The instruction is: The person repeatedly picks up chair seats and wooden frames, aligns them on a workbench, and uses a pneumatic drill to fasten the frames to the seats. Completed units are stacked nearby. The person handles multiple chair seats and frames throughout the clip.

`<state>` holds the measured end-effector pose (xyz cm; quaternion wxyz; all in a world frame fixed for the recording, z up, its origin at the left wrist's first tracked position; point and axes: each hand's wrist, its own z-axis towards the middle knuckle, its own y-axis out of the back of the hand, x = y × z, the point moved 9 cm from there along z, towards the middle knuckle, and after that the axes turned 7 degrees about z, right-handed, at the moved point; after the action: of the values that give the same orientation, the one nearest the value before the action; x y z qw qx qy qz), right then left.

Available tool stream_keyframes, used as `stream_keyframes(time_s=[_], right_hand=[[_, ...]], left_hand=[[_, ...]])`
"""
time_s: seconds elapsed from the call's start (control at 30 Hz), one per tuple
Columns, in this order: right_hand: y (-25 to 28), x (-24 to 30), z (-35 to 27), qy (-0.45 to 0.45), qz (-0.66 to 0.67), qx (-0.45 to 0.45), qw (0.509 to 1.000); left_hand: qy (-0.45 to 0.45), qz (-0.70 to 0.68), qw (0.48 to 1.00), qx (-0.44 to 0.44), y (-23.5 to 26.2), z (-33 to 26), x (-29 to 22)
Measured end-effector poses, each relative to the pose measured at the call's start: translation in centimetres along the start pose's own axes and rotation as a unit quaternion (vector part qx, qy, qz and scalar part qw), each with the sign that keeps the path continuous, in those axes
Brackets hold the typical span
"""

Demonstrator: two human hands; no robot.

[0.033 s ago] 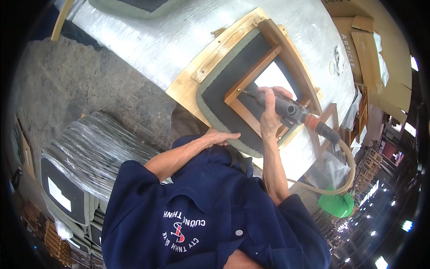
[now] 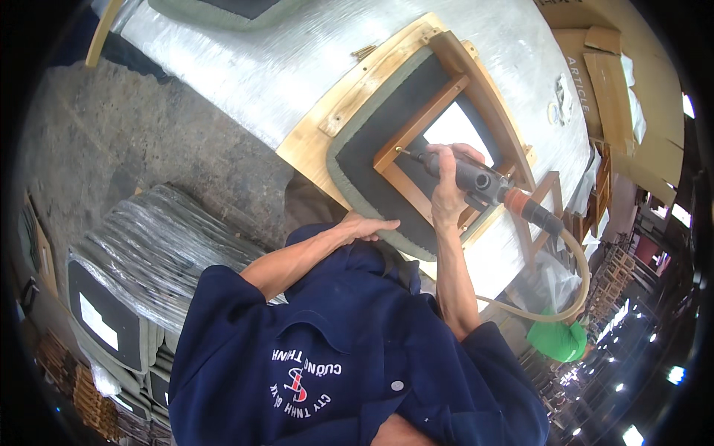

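Note:
My right hand (image 2: pixel 448 195) is closed round a dark air screwdriver (image 2: pixel 482 183). Its bit points left at a brass-coloured screw head (image 2: pixel 399 150) in the corner of a brown wooden frame (image 2: pixel 419 128). That frame lies on the dark underside of a padded, grey-green seat cushion (image 2: pixel 364 152), which rests in a pale wooden jig (image 2: pixel 303 141). At the cushion's near edge, my left hand (image 2: pixel 364 226) grips the rim, thumb stretched over the top; its other fingers are partly hidden.
A shiny plastic-covered table (image 2: pixel 245 82) bears the jig, several loose screws (image 2: pixel 364 52) and another cushion (image 2: pixel 223 16). From the tool an air hose (image 2: pixel 584 271) loops down right. Plastic-wrapped cushions (image 2: pixel 163 245) are stacked at left. Cardboard (image 2: pixel 654 171) stands at right; a person in green (image 2: pixel 558 340) is beyond.

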<state>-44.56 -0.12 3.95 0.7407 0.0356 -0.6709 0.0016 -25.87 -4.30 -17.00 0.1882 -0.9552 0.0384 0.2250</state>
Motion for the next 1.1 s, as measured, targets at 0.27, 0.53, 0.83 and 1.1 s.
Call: stream_keyframes(time_s=[0.27,0.53,0.83,1.1], right_hand=[[-2.3,-0.6,-0.1,0.062,-0.110,0.076,0.989],[-3.4,-1.1,0.9,0.035,-0.064,0.098,0.992],[-4.8,0.2,0.2,0.068,-0.062,0.102,0.990],[-3.9,-1.1,0.8,-0.008,-0.064,0.070,0.995]], left_hand=[[-0.010,0.008,1.000,0.015,0.2,1.3,0.0],[-0.002,0.034,0.999,0.023,0.0,1.8,0.7],[-0.018,0.032,0.995,0.091,-0.5,3.3,2.4],[-0.021,0.027,0.994,0.108,-0.7,4.0,3.6]])
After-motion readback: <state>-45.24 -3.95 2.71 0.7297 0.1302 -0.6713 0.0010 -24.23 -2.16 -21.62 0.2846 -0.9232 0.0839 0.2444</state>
